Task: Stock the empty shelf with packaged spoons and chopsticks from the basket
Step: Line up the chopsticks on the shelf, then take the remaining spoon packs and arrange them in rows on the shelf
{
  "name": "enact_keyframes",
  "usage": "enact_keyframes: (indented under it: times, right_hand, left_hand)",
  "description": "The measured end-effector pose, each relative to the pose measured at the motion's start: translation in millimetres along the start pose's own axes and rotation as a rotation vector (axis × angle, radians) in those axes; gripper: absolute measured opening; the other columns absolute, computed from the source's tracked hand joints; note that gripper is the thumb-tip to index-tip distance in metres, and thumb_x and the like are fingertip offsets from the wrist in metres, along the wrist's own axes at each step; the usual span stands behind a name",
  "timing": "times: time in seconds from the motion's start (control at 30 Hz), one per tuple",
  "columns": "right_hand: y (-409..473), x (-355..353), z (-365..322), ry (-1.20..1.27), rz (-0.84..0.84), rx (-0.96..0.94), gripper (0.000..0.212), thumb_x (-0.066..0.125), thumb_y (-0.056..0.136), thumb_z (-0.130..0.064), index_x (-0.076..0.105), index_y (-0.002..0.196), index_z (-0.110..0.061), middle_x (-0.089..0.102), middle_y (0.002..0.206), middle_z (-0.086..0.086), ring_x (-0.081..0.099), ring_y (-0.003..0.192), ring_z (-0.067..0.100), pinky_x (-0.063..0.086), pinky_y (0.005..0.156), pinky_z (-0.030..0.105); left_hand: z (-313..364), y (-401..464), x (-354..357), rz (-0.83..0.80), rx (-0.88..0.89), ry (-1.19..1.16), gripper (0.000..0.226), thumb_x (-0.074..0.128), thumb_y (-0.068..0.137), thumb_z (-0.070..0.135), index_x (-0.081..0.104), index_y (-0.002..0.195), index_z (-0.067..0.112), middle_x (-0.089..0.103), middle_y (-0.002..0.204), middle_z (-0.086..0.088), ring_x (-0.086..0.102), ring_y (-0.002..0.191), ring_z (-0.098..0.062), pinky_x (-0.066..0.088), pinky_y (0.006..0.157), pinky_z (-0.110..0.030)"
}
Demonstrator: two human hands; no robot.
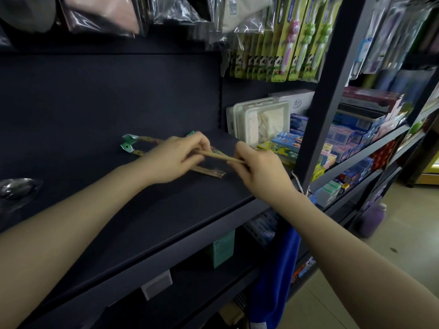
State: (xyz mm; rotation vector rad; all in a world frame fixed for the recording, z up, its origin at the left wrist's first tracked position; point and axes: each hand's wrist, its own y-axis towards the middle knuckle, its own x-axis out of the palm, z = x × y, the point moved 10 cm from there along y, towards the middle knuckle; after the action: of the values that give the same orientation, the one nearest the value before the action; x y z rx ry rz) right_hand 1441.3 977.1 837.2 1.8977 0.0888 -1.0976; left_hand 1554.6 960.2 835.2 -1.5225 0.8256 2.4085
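Head view: over the dark, flat metal shelf (95, 129), the left hand (171, 160) and the right hand (259, 167) each pinch, with curled fingers, one end of a packaged pair of tan wooden chopsticks (222, 157) held just above the shelf surface. Further wrapped chopsticks with green patterned ends (133, 144) lie on the shelf, partly under the left hand. To the right, on the neighbouring rack, a white plastic box (261, 119) stands below hanging green carded toothbrushes (287, 39).
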Motion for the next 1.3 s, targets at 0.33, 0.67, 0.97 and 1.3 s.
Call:
enact_keyframes:
  times: [0.33, 0.67, 0.97, 1.3]
  right_hand:
    - [11.7, 26.3, 13.6, -0.574, -0.078, -0.132, 0.021, 0.073, 0.057, -0.008, 0.061, 0.074, -0.011, 0.049, 0.043, 0.002, 0.042, 0.026, 0.024, 0.008, 0.039, 0.015]
    - [-0.1, 58.8, 26.4, -0.46, -0.225, -0.34, 0.024, 0.074, 0.067, -0.031, 0.073, 0.085, -0.016, 0.068, 0.067, 0.0, 0.063, 0.052, 0.021, 0.038, 0.04, 0.02]
    - [-14.4, 48.8, 16.5, -0.004, -0.282, -0.182, 0.047, 0.033, 0.093, -0.037, 0.062, 0.115, -0.008, 0.059, 0.121, 0.014, 0.051, 0.112, 0.038, 0.045, 0.087, 0.045]
    - [-166.2, 91.3, -292.8, 0.515, -0.575, -0.781, 0.032, 0.038, 0.085, -0.019, 0.065, 0.099, -0.01, 0.072, 0.087, 0.01, 0.067, 0.077, 0.031, 0.054, 0.057, 0.037]
  left_hand:
    - [-26.3, 9.8, 2.8, 0.088, -0.175, 0.436, 0.039, 0.051, 0.089, 0.016, 0.045, 0.128, 0.013, 0.049, 0.134, -0.008, 0.046, 0.121, -0.028, 0.041, 0.098, -0.043]
    - [-67.1, -13.2, 62.7, -0.147, -0.631, 0.154, 0.054, 0.045, 0.088, 0.051, 0.042, 0.133, 0.021, 0.041, 0.139, -0.008, 0.039, 0.129, -0.024, 0.034, 0.106, -0.031]
    - [-1.0, -58.0, 26.7, 0.068, -0.52, 0.129, 0.047, 0.049, 0.092, 0.03, 0.039, 0.136, 0.018, 0.036, 0.146, -0.002, 0.035, 0.133, -0.017, 0.026, 0.104, -0.019]
    - [74.4, -387.0, 15.5, 0.27, -0.766, 0.244, 0.012, 0.043, 0.085, 0.024, 0.053, 0.091, 0.024, 0.065, 0.082, -0.002, 0.062, 0.07, -0.019, 0.052, 0.057, -0.031]
